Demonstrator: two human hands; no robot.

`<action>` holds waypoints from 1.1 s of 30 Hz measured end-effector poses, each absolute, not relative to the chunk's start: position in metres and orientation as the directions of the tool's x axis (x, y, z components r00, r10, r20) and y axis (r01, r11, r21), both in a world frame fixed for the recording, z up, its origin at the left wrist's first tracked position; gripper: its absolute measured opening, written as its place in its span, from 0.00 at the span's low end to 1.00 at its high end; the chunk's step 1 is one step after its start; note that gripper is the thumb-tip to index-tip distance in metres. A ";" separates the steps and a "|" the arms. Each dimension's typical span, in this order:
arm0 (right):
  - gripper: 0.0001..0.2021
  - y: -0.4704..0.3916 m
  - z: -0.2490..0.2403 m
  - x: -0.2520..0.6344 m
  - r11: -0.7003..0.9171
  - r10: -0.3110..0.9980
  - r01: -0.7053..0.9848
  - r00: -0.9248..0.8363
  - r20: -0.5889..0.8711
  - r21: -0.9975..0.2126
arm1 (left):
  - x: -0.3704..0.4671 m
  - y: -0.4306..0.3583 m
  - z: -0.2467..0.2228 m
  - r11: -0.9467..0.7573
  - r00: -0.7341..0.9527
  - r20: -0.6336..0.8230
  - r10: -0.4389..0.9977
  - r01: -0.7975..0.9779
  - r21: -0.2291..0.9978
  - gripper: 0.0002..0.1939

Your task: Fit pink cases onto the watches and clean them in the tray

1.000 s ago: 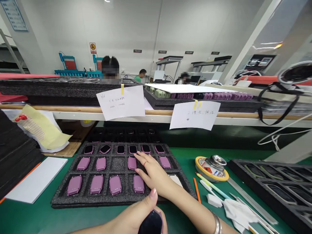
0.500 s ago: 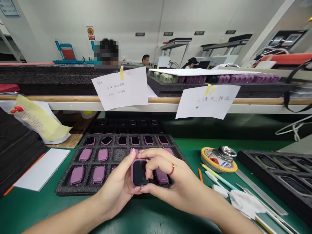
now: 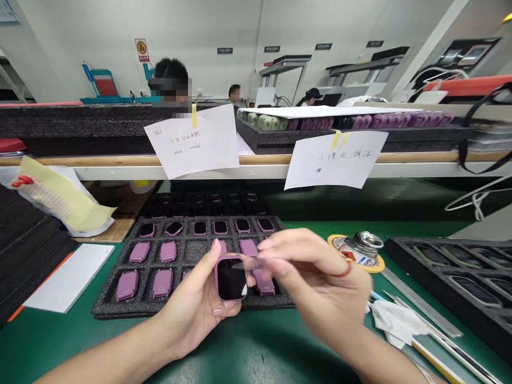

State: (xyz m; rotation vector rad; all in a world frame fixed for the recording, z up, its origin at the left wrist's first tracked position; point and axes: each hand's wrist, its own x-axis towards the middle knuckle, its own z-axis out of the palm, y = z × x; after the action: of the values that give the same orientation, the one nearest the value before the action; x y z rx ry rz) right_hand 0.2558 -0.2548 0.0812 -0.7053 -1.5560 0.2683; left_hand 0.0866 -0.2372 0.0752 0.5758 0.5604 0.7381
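Observation:
My left hand (image 3: 196, 290) is closed around a purple watch case (image 3: 216, 277) with its black screen facing up. The thumb lies along the left edge, and fingers support it from below. My right hand (image 3: 320, 282) is just right of the watch, its thumb and fingers drawn together in a pinch. Motion smears those fingertips, so anything small between them cannot be made out. A pale streak shows on the screen near them. Behind the hands, a black foam tray (image 3: 192, 248) holds several purple watch cases, some screen up and others back up.
A round metal dispenser (image 3: 366, 242) sits inside a yellow-edged tape roll at right. Nearby lie a white cloth (image 3: 396, 320), tweezers and a steel ruler (image 3: 424, 304). Another foam tray (image 3: 452, 272) stands far right. White paper (image 3: 70, 277) lies left. A shelf (image 3: 256, 170) spans overhead; people sit beyond it.
My right hand has let go of the watch and moved right and slightly up, its fingers now pinched. My left hand still holds the watch. The view has shifted slightly.

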 end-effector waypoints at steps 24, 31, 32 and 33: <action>0.33 -0.267 0.079 0.261 0.817 0.559 0.266 -0.154 0.815 -0.511 | 0.081 -0.247 0.083 0.599 0.638 -0.227 0.736 -0.456 0.659 0.24; 0.17 -0.280 0.093 0.276 0.861 0.482 0.402 -0.445 0.755 -0.312 | 0.083 -0.247 0.083 0.631 0.634 -0.250 0.732 -0.492 0.600 0.22; 0.15 -0.281 0.091 0.275 0.861 0.484 0.407 -0.471 0.738 -0.305 | 0.083 -0.247 0.083 0.638 0.633 -0.262 0.729 -0.489 0.595 0.22; 0.15 -0.281 0.088 0.274 0.865 0.474 0.412 -0.485 0.735 -0.286 | 0.083 -0.248 0.083 0.644 0.633 -0.271 0.725 -0.484 0.593 0.23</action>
State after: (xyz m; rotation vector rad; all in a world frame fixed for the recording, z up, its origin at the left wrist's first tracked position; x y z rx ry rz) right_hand 0.2739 -0.2811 0.0876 -0.6396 -2.1410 0.0883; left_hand 0.0827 -0.2476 0.0828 0.5023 0.5253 0.7255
